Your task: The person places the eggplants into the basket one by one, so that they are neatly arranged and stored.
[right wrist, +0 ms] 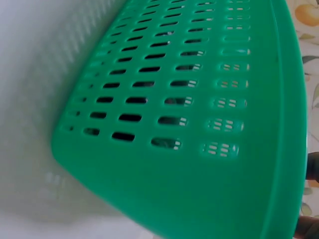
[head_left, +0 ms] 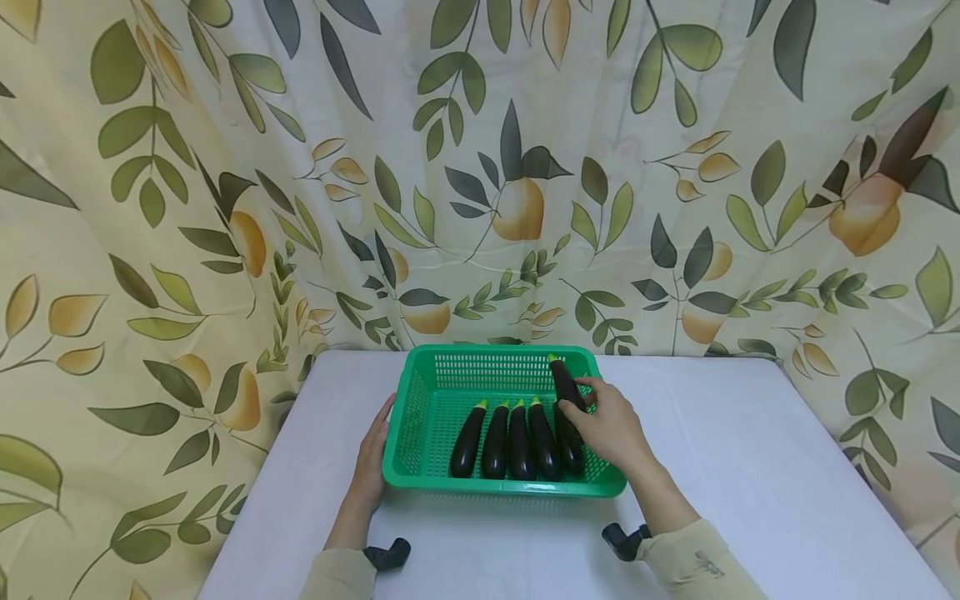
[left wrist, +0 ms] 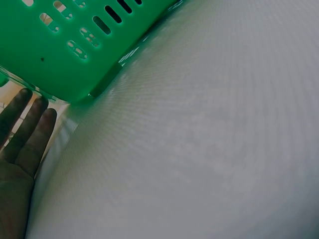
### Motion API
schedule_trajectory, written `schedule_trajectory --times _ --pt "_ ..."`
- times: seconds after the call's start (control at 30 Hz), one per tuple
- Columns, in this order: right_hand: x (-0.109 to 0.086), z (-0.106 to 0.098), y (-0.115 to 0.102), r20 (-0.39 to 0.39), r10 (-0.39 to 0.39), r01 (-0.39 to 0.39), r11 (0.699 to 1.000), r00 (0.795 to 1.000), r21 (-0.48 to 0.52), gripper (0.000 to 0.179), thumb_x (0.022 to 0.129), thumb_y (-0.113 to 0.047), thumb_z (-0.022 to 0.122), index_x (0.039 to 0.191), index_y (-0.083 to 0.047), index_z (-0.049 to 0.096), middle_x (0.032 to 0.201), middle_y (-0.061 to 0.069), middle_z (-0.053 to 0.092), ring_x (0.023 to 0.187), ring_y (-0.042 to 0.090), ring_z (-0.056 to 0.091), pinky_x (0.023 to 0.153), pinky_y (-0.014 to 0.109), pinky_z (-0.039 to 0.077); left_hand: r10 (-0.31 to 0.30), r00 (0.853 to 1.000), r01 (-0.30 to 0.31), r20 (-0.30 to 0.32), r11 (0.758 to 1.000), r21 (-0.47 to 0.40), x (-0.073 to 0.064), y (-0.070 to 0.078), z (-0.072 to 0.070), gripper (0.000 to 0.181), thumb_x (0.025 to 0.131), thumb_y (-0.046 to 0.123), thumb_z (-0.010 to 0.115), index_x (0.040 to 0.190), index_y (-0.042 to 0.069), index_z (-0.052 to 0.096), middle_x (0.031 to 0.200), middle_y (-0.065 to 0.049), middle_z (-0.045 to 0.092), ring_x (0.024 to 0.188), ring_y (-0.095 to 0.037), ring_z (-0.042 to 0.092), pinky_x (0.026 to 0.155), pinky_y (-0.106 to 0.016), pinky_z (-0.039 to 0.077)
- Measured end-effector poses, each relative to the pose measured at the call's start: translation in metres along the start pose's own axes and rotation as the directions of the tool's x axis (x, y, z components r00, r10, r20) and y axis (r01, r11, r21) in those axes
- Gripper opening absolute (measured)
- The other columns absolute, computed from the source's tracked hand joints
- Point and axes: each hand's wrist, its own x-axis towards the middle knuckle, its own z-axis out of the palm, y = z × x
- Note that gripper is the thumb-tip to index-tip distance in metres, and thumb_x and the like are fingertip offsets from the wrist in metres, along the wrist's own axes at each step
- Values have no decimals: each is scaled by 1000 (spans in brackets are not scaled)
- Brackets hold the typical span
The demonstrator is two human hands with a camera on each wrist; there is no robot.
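A green plastic basket (head_left: 502, 484) with slotted sides holds several dark purple eggplants (head_left: 467, 443), laid side by side with their green stem ends pointing away from me. My right hand (head_left: 617, 423) pinches another eggplant (head_left: 564, 382) between thumb and fingers at the basket's right side. That eggplant is tilted, its stem end up near the back rim, and overlaps the rightmost lying one. Against the basket's left side rests my left hand (head_left: 369, 467), its fingers straight in the left wrist view. In the right wrist view the basket wall (right wrist: 199, 194) hides the held eggplant.
The basket stands on a table with a white cloth (head_left: 750, 467). Behind and around the table hangs a curtain (head_left: 465, 242) patterned with leaves and fruit. A black wrist device (head_left: 388, 554) is strapped on each arm.
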Motion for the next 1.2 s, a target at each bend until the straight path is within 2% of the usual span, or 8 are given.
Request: schedule_trajectory --times 0.17,0.4,0.7,1.2 --pt "0 5 -4 6 -4 4 1000 1000 28 58 100 -32 68 148 -3 52 114 21 66 89 27 63 68 36 61 1 1000 -1 -1 1000 1 0 -1 -1 48 112 49 21 158 48 35 169 14 31 162 -26 18 125 -69 11" --pt "0 12 -9 10 -6 6 999 1000 33 56 100 -31 68 146 -3 53 111 19 66 85 26 61 63 31 54 -4 1000 4 -5 1000 7 0 -2 0 48 112 50 21 158 48 34 169 13 30 162 -27 18 124 -70 12" --pt "1 22 -12 12 -25 25 999 1000 43 56 100 -31 68 146 -4 53 116 20 68 91 27 63 69 37 60 9 1000 -9 -1 1000 -15 -1 0 0 49 112 48 21 159 46 35 169 13 31 162 -26 19 125 -70 11" --pt "3 37 -18 34 -22 21 999 999 26 53 101 -34 66 145 -7 55 108 16 69 88 26 60 66 33 51 9 1000 -9 -4 1000 1 -1 -2 0 49 112 50 21 159 46 35 169 14 31 162 -26 19 125 -70 12"
